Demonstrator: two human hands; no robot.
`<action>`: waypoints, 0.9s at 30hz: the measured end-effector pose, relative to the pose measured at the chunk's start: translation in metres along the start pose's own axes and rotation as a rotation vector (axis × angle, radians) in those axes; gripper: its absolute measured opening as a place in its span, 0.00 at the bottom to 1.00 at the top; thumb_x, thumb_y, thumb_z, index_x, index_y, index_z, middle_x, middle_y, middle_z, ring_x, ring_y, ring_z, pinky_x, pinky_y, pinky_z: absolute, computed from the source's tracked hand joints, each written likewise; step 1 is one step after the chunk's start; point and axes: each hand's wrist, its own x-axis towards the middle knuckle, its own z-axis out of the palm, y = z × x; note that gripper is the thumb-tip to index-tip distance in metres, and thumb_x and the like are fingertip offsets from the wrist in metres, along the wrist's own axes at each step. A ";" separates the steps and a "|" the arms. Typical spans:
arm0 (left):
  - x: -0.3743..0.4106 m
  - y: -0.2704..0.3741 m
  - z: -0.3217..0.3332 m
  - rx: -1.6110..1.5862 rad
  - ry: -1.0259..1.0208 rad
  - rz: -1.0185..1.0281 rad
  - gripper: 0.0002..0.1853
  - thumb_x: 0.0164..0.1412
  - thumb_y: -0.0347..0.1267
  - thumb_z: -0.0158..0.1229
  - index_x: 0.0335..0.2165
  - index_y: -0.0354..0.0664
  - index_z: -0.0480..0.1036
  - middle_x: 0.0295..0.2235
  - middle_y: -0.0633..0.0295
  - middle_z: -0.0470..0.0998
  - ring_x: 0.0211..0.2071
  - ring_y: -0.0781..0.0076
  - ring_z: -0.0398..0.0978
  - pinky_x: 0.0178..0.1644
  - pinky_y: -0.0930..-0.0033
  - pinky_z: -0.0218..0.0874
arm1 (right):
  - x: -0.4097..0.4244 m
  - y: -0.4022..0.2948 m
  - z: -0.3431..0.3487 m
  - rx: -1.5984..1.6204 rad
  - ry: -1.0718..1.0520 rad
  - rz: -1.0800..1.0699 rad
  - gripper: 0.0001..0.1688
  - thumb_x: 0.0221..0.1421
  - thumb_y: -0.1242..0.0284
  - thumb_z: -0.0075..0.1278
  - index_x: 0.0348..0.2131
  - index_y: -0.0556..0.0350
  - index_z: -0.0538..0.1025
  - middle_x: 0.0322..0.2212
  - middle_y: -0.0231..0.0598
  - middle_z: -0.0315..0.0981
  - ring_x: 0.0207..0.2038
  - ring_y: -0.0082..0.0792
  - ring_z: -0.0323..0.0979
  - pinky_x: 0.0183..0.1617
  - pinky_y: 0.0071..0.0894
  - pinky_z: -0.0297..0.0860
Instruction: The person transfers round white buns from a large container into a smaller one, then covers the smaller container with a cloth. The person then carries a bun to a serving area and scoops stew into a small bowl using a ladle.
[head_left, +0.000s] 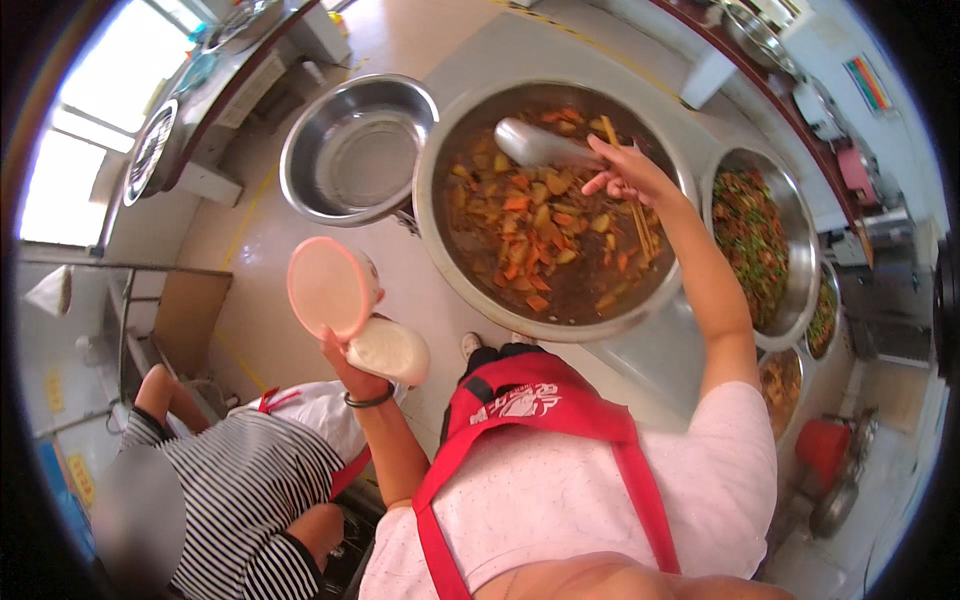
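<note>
My left hand (358, 373) holds a container with a pink rim (327, 289) together with a second container with whitish contents (390, 351). Over the right part of a large metal basin (430, 247) is my right hand (628, 174), at the handle end of a steel scoop (536, 142); whether the fingers close on it is unclear. Wooden chopsticks (643, 229) lie in the basin near that hand, dipping into a brown stew with carrot and potato chunks (544, 225).
A deep steel bowl (360, 150) adjoins the basin's left side. Right of the basin stand a steel bowl of chopped vegetables (750, 247) and smaller food bowls (780, 386). A person in a striped shirt (247, 472) is at lower left. Side counters hold metal bowls.
</note>
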 end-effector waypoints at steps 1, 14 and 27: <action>0.008 -0.004 0.004 -0.027 -0.062 -0.036 0.38 0.61 0.53 0.45 0.59 0.35 0.56 0.46 0.37 0.73 0.35 0.54 0.78 0.35 0.58 0.74 | -0.033 0.015 -0.012 0.112 0.060 0.000 0.32 0.59 0.48 0.49 0.42 0.62 0.70 0.24 0.48 0.77 0.15 0.18 0.68 0.12 0.12 0.55; 0.045 -0.046 0.018 0.109 -0.266 -0.377 0.35 0.65 0.52 0.43 0.55 0.29 0.61 0.47 0.44 0.75 0.37 0.68 0.77 0.38 0.68 0.71 | -0.274 0.157 0.026 -0.874 0.449 -0.175 0.44 0.52 0.74 0.54 0.64 0.57 0.54 0.28 0.53 0.76 0.23 0.47 0.73 0.26 0.41 0.68; 0.036 -0.049 0.021 0.149 -0.224 -0.370 0.33 0.66 0.50 0.43 0.54 0.30 0.63 0.46 0.45 0.76 0.40 0.67 0.76 0.41 0.68 0.69 | -0.296 0.146 0.088 -1.111 0.121 0.131 0.40 0.53 0.74 0.51 0.62 0.65 0.55 0.24 0.61 0.74 0.26 0.61 0.73 0.33 0.56 0.69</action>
